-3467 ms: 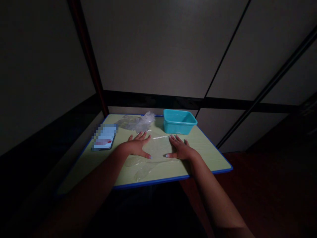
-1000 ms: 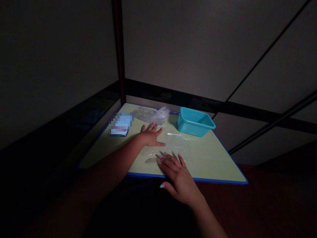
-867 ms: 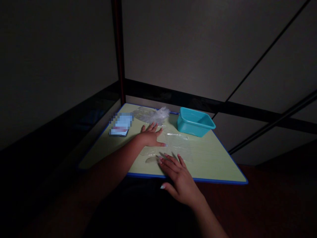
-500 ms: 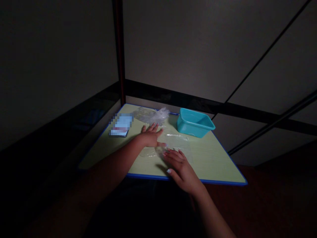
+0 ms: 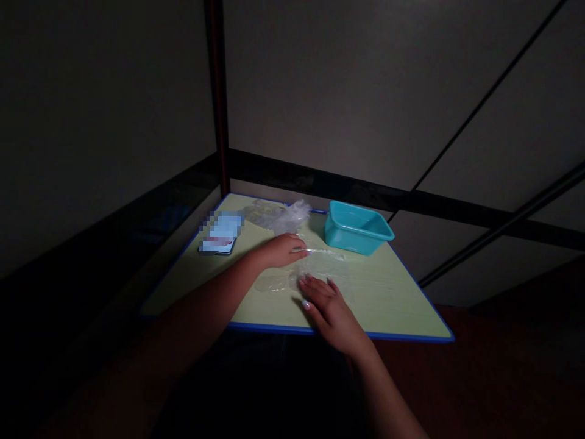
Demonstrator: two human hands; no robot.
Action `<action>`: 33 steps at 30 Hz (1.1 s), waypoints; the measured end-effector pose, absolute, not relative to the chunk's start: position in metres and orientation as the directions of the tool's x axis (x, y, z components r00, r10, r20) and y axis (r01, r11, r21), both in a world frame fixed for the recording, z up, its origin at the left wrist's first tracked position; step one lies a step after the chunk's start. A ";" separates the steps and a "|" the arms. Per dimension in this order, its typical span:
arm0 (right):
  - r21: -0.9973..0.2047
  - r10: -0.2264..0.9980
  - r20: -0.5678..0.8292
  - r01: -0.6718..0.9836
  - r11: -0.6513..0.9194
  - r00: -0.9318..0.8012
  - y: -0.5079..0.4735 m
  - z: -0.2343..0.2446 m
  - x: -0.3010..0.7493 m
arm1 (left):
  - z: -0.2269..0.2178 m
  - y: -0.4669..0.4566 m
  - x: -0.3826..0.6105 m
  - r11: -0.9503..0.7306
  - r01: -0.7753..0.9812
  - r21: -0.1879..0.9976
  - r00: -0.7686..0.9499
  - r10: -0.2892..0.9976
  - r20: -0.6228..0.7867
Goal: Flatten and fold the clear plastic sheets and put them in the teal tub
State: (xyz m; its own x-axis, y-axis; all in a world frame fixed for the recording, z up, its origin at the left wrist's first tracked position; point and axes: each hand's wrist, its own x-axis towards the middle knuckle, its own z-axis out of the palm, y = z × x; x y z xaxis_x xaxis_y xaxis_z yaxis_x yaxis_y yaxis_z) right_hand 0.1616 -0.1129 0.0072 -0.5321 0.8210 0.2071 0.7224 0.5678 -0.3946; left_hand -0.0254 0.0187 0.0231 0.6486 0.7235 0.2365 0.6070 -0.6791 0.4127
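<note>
A thin, clear plastic sheet (image 5: 326, 263) lies flat on the table; from here I cannot make out whether it is a bag or a glove. My left hand (image 5: 286, 249) is at its far edge, thumb and fingers closed in a pinch on the plastic. Nearer to me, my right hand (image 5: 326, 303) rests on the lower part of the sheet, fingers stretched out and palm down. Crumpled clear plastic (image 5: 292, 216) lies just beyond my left hand.
The small pale-yellow table (image 5: 388, 299) has a blue edge and stands in a dim corner against panelled walls. At the back right is a turquoise plastic basin (image 5: 351, 235). A phone (image 5: 222, 235) with a lit, blurred screen lies at the left.
My left hand was spread flat; now its fingers are drawn together on the sheet's far edge. My right hand has barely moved and lies on the plastic.
</note>
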 end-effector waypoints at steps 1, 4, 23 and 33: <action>-0.387 0.823 0.206 0.728 0.565 -0.529 -0.113 0.007 0.161 | 0.023 0.020 -0.025 -0.694 0.571 0.438 0.656 0.707 0.265; -0.363 0.829 0.199 0.746 0.558 -0.523 -0.114 0.008 0.160 | 0.021 0.022 -0.026 -0.631 0.586 0.508 0.602 0.759 0.248; -0.306 0.832 0.183 0.774 0.554 -0.523 -0.115 0.008 0.157 | 0.017 0.021 -0.024 -0.497 0.372 0.784 0.744 0.665 0.069; -0.306 0.831 0.191 0.773 0.556 -0.522 -0.114 0.007 0.158 | 0.017 0.024 -0.026 -0.526 0.430 0.734 0.731 0.680 0.059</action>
State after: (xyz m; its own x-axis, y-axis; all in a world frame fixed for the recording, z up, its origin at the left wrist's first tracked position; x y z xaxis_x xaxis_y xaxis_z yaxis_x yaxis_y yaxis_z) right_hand 0.1582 -0.1143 0.0067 -0.5221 0.8313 0.1906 0.7732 0.5557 -0.3055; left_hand -0.0262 0.0239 0.0172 0.7310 0.6798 0.0587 0.4299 -0.5256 0.7341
